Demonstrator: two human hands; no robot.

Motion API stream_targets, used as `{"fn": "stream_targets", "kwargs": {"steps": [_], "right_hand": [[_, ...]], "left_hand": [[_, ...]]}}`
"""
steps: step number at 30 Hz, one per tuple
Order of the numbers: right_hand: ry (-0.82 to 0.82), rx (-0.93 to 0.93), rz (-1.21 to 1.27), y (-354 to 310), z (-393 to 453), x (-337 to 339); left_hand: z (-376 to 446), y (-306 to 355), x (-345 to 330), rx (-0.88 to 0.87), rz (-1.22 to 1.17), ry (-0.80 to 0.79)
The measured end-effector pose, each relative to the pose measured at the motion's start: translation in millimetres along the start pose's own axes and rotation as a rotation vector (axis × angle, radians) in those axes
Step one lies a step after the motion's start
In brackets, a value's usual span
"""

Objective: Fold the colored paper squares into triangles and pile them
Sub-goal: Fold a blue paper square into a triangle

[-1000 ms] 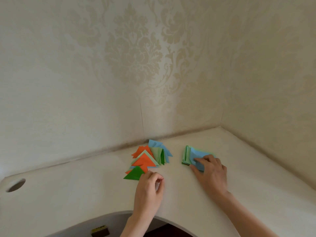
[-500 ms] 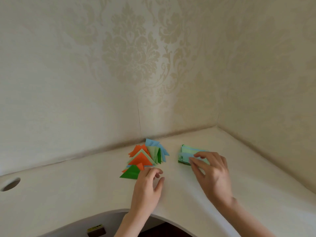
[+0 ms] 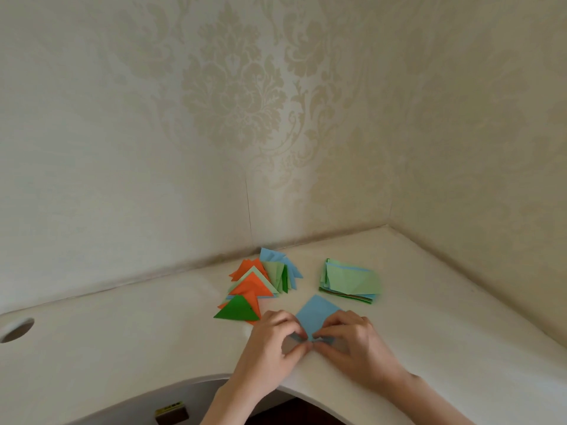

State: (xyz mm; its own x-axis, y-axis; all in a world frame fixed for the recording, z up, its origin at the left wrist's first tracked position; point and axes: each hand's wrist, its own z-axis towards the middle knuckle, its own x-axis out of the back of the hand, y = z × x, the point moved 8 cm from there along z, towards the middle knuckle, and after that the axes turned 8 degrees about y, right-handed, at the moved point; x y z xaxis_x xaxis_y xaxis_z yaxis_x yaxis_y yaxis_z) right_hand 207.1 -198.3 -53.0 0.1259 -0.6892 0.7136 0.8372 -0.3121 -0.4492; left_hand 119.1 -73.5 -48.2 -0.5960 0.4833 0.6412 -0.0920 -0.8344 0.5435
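A light blue paper square lies corner-up on the white desk, close to the front edge. My left hand and my right hand both pinch its near corner, fingertips almost meeting. To the left, beyond my left hand, spreads a loose pile of folded triangles in orange, green, pale green and blue, a dark green one lying nearest. Behind my right hand sits the stack of unfolded squares, pale green on top. The near part of the blue square is hidden under my fingers.
The desk fits into a corner of two walls with pale patterned wallpaper. A round cable hole opens at the desk's far left. The front edge curves inward in front of me, with a small dark object with a yellow label below it.
My right hand drew a blue square off the stack toward the front edge. My left hand left the triangle pile and joined it; both now pinch the square's near corner.
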Motion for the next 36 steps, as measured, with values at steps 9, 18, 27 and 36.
{"fn": "stream_targets", "kwargs": {"steps": [9, 18, 27, 36], "right_hand": [[-0.122, -0.202, 0.243, 10, 9, 0], [-0.311, -0.356, 0.196, 16, 17, -10], [-0.444, -0.343, 0.173, 17, 20, -9], [-0.244, -0.128, 0.082, 1, 5, -8]], "left_hand": [[-1, -2, -6, 0.126, 0.015, 0.034], [1, -9, -15, 0.206, 0.098, -0.020], [1, -9, -10, 0.198, 0.000, -0.029], [-4, -5, -2, 0.144, -0.073, -0.002]]}}
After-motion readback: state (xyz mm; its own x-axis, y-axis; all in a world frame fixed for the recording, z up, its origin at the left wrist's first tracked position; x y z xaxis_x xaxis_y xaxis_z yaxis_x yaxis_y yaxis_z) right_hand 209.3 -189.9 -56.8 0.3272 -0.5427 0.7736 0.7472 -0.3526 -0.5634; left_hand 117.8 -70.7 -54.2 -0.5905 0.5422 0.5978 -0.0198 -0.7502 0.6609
